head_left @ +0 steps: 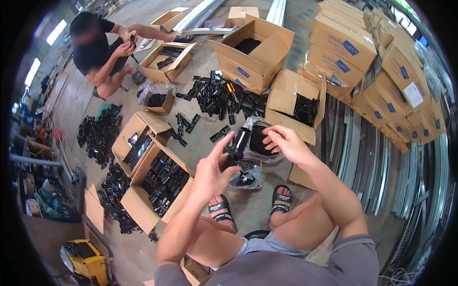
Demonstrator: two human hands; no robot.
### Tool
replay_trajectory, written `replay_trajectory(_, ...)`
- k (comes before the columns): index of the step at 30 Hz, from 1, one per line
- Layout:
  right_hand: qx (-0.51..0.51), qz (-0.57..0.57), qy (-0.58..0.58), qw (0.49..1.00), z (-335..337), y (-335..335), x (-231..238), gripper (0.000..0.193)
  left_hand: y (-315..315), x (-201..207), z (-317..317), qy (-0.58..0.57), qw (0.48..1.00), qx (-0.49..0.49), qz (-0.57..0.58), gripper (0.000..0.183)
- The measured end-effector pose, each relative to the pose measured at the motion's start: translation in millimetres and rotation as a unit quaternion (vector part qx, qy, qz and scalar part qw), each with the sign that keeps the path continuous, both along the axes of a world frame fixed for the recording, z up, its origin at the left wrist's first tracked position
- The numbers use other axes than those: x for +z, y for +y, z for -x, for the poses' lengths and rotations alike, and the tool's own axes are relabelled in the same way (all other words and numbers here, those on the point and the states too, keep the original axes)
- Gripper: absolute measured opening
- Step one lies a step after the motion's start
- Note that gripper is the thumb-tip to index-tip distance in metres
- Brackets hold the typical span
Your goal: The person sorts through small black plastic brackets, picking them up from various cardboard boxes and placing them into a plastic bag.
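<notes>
My left hand (pixel 214 167) is closed around a short black tube-shaped part (pixel 243 139), which stands up tilted between thumb and fingers. Its lower end is partly hidden by the hand. To the right, my right hand (pixel 287 144) is raised with loosely bent fingers apart, and I see nothing held in it. Just beside those fingers is a plastic-lined box of small black pieces (pixel 259 138). Below the tube part sits another clear-bag-lined box (pixel 255 177) with a few black pieces, between my hands and my sandalled feet.
Loose black fittings (pixel 217 97) are heaped ahead. Open cartons of them stand at the left (pixel 162 183) and right (pixel 305 112). A co-worker (pixel 98 52) sits at the far left, handling a small black part. Stacked cartons (pixel 341 52) and long metal profiles (pixel 355 162) lie rightward.
</notes>
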State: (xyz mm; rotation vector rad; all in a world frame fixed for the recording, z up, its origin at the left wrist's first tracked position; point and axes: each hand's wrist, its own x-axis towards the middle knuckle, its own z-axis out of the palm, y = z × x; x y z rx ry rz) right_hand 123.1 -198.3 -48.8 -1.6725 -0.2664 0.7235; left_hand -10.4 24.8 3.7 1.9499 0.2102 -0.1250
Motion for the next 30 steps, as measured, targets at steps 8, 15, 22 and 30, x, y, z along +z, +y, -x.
replay_trajectory(8,0.126,0.444,-0.195,0.865,-68,-1,-172,0.016,30,4,4,-0.017,0.984,0.019,-0.177,0.085)
replay_trajectory(15,-0.053,0.450,-0.214,0.865,-61,40,-296,0.021,55,-29,4,-0.011,0.951,-0.050,-0.304,0.088)
replay_trajectory(22,-0.088,0.463,-0.359,0.806,-52,26,-329,0.008,59,-44,-8,0.007,0.954,-0.066,-0.292,0.088)
replay_trajectory(30,-0.257,0.076,-0.325,0.907,8,61,-146,0.020,63,-37,13,-0.032,0.942,-0.060,-0.329,0.088)
